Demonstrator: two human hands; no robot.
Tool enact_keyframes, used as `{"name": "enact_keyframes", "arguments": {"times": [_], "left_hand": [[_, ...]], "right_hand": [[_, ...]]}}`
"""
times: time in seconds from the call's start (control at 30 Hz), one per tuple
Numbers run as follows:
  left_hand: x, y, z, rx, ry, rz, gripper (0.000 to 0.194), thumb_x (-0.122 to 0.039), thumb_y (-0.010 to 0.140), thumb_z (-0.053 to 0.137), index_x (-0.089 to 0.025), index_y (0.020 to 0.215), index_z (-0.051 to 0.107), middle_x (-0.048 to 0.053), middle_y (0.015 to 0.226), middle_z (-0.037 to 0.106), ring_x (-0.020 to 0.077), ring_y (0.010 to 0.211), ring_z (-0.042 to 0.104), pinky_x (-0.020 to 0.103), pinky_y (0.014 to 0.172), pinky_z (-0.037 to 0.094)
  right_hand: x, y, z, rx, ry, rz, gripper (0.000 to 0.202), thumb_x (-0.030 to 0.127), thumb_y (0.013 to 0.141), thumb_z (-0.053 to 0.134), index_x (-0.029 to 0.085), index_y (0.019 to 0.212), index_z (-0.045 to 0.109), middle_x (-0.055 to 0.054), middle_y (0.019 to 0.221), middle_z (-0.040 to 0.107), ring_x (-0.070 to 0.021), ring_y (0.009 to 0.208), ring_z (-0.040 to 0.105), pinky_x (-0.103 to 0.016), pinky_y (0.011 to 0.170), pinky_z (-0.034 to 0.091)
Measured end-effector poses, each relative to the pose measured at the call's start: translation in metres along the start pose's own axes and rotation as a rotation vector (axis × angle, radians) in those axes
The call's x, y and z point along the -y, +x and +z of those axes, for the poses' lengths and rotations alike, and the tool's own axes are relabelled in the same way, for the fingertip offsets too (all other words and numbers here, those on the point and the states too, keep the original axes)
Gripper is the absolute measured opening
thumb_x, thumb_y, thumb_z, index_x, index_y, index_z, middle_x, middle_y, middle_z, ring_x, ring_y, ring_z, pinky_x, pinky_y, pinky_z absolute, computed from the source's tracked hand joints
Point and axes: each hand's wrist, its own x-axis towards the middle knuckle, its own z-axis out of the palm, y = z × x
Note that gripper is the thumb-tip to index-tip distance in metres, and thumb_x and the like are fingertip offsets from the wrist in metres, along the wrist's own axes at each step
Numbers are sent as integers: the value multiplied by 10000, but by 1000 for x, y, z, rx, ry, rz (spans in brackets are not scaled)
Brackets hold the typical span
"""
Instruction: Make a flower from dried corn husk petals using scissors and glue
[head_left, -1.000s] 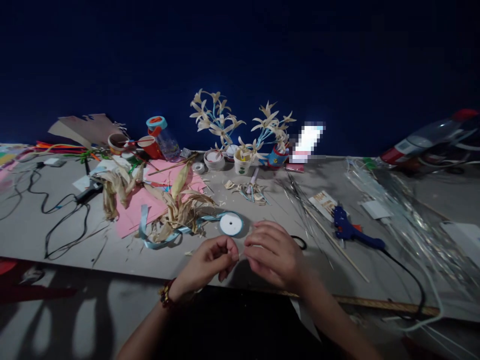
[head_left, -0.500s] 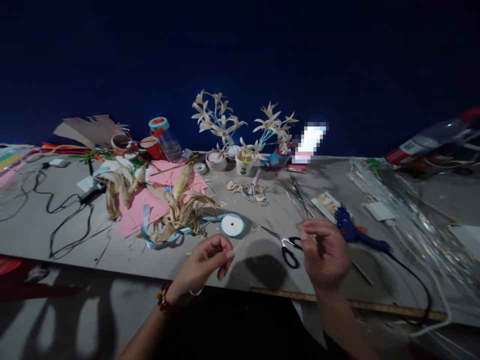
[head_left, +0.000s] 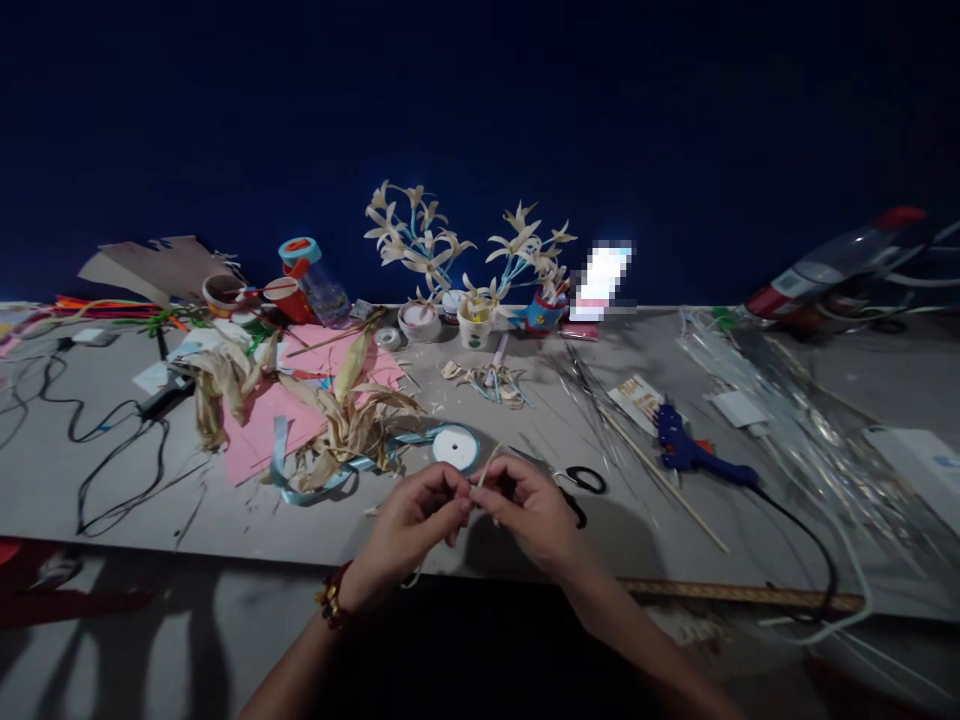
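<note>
My left hand and my right hand meet above the table's front edge, fingertips touching. Both are closed in a pinch on a thin pale strip, whose free end sticks up between them; its lower part is hidden by the fingers. Just beyond them lies a white ribbon spool with light blue ribbon trailing left. Black-handled scissors lie partly behind my right hand. Dry corn husks are heaped to the left on pink paper.
Pale husk flowers on blue stems stand at the back beside a white paper cup. On the right are a blue glue gun with its cord, a thin stick, clear plastic wrapping and a tilted bottle.
My right hand has moved left from beside the scissors to meet my left hand, and now pinches the strip too. The view has shifted slightly.
</note>
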Motion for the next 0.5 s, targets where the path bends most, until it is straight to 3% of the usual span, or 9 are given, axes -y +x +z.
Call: {"name": "enact_keyframes", "arguments": {"times": [0.23, 0.5], "left_hand": [[12, -1, -5, 18, 54, -44, 255, -383, 903, 693, -144, 881, 607, -30, 698, 548, 59, 551, 504, 178, 530, 422], [19, -3, -11, 45, 92, -80, 305, -434, 915, 664, -148, 838, 587, -30, 674, 542, 62, 526, 482, 175, 494, 399]], "right_hand": [[-5, -1, -8, -273, 162, 29, 347, 451, 812, 794, 205, 709, 572, 52, 589, 557, -82, 471, 473, -182, 446, 397], [-3, -5, -24, -385, 120, -36, 315, 416, 846, 766, 203, 712, 576, 57, 584, 556, -75, 456, 474, -175, 437, 383]]}}
